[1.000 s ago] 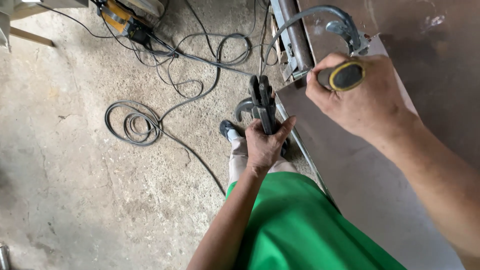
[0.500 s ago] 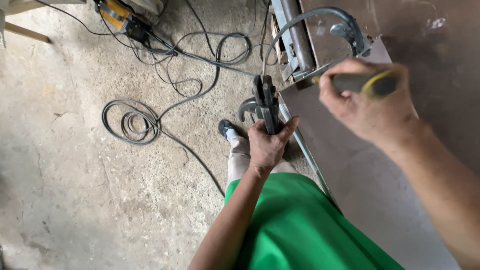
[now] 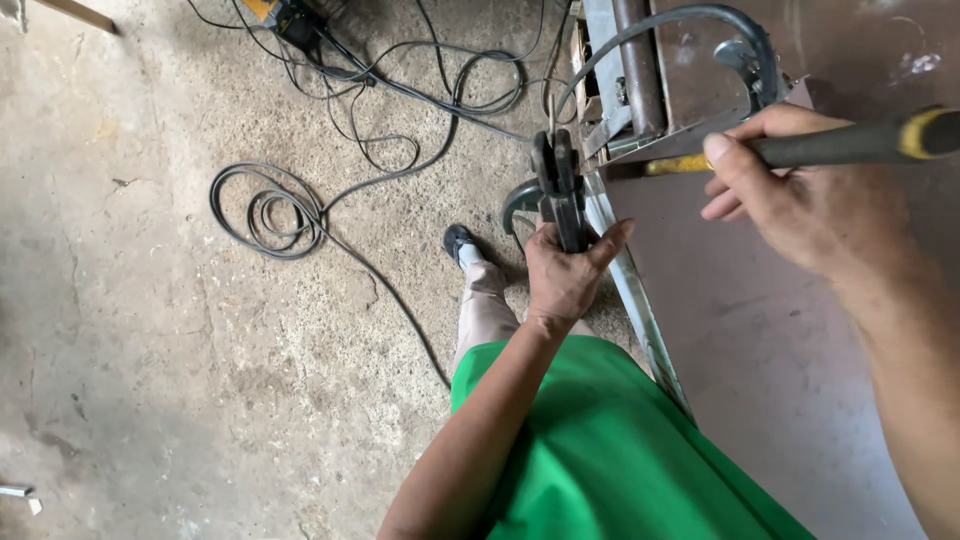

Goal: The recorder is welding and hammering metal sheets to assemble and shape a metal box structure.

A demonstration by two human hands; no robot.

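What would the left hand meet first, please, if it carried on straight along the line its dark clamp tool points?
Probably the grey metal frame: the left hand aims the dark clamp tool up the picture toward it, though depth is unclear.

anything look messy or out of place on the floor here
Yes: loose cables sprawl tangled over the concrete floor, one wound into a coil, running close to the person's shoe. The left hand grips a dark clamp tool; the right hand holds a dark handle with a yellow band.
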